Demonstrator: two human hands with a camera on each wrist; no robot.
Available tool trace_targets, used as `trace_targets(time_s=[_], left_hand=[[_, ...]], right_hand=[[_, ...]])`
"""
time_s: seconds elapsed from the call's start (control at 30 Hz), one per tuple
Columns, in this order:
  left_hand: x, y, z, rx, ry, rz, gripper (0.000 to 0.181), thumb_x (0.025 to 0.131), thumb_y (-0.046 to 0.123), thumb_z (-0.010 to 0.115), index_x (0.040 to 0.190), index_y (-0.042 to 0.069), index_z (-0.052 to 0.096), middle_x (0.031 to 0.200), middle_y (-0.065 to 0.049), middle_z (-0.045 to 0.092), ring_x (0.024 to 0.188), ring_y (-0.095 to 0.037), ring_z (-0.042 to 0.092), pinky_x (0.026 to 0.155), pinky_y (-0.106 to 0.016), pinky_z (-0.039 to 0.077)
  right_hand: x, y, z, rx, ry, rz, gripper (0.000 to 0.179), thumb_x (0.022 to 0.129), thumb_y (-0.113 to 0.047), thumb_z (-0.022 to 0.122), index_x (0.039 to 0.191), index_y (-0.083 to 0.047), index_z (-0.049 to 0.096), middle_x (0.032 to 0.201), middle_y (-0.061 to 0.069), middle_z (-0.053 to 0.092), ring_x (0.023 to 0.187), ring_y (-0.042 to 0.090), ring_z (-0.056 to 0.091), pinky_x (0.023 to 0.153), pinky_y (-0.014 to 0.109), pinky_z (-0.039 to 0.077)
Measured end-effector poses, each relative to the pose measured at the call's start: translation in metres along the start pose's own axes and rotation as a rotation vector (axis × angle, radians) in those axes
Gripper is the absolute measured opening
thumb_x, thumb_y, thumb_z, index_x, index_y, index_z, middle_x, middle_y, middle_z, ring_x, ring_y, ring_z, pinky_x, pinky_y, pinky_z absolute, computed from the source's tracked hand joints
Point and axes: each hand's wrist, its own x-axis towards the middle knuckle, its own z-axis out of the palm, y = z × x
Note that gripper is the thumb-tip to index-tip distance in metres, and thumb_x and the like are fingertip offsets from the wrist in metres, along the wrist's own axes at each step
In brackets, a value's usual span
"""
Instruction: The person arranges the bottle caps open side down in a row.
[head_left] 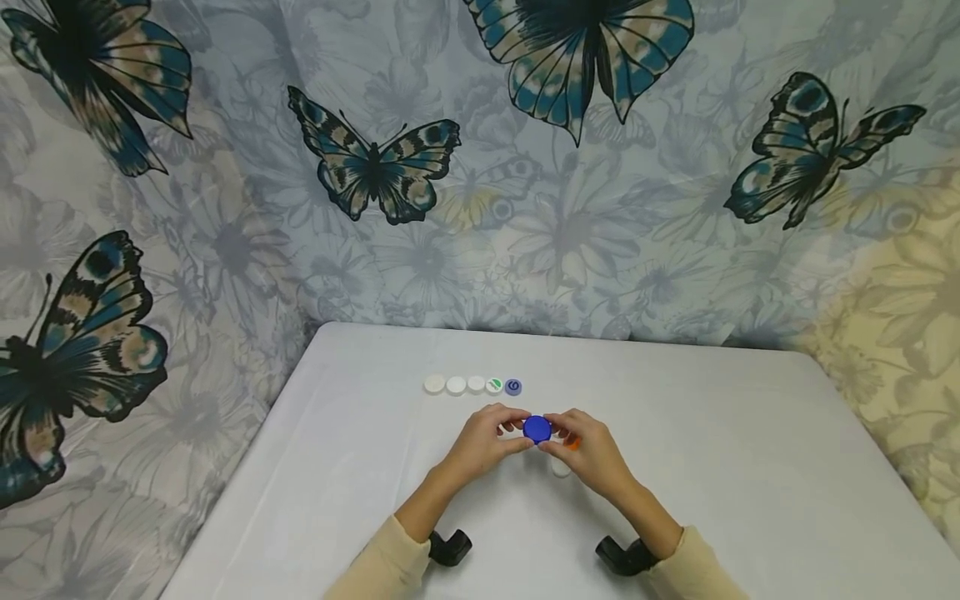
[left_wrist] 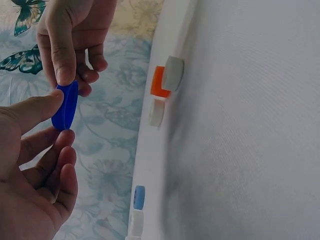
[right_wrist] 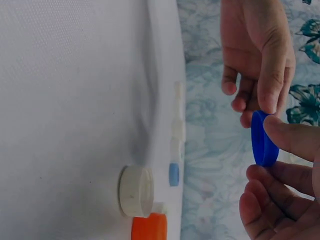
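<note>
A deep blue plastic bottle cap [head_left: 537,429] is held above the table between both hands, its flat top toward the head camera. My left hand [head_left: 486,439] pinches one side of it with thumb and fingertip. On the opposite side, my right hand [head_left: 592,450] pinches the rim the same way. The right wrist view shows the cap [right_wrist: 265,139] nearly edge-on, with its hollow side partly visible. Below the right hand lie an orange cap [left_wrist: 160,81], partly covered in the head view, and a white cap [right_wrist: 136,191]. Another white cap [left_wrist: 156,113] lies near them.
Farther back on the white table [head_left: 750,433] runs a row of several caps: plain white ones [head_left: 456,386], a white one with a green mark [head_left: 494,386], and a blue one with a swirl [head_left: 513,387]. Butterfly-patterned cloth [head_left: 420,275] hangs behind the table.
</note>
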Motion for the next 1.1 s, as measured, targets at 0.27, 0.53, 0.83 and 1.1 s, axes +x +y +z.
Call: trace_targets(time_s=[0.27,0.53,0.83,1.1], left_hand=[[0.017,-0.007,0.004,0.064,-0.02,0.013,0.036,0.084,0.023,0.076,0.116,0.007,0.07,0.097,-0.006,0.071,0.09,-0.017,0.062,0.078,-0.022,0.05],[0.043,-0.02,0.009,0.114,-0.035,-0.044,0.036,0.086,0.025,0.075,0.117,0.008,0.069,0.102,-0.005,0.072,0.094,-0.018,0.064,0.078,-0.022,0.05],[0.07,-0.034,0.021,0.143,-0.023,-0.106,0.035,0.085,0.022,0.076,0.115,0.006,0.07,0.103,-0.006,0.073,0.093,-0.017,0.066,0.077,-0.023,0.05],[0.092,-0.033,0.02,0.275,-0.018,-0.154,0.035,0.082,0.022,0.079,0.112,0.005,0.071,0.095,-0.006,0.071,0.089,-0.018,0.062,0.079,-0.027,0.049]], right_hand=[[0.019,0.006,-0.005,-0.094,-0.096,0.061,0.031,0.077,-0.011,0.081,0.105,0.002,0.072,0.082,0.007,0.066,0.074,0.017,0.058,0.061,0.022,0.048],[0.043,0.02,-0.007,-0.122,-0.203,0.138,0.035,0.081,-0.012,0.078,0.111,0.003,0.069,0.086,0.009,0.067,0.077,0.017,0.058,0.065,0.023,0.048],[0.066,0.049,0.001,-0.123,-0.244,0.16,0.035,0.081,-0.01,0.078,0.11,0.006,0.069,0.086,0.011,0.067,0.076,0.017,0.057,0.066,0.025,0.047],[0.087,0.066,0.01,-0.117,-0.279,0.194,0.036,0.081,-0.01,0.077,0.112,0.006,0.068,0.084,0.011,0.067,0.074,0.018,0.057,0.068,0.03,0.049]])
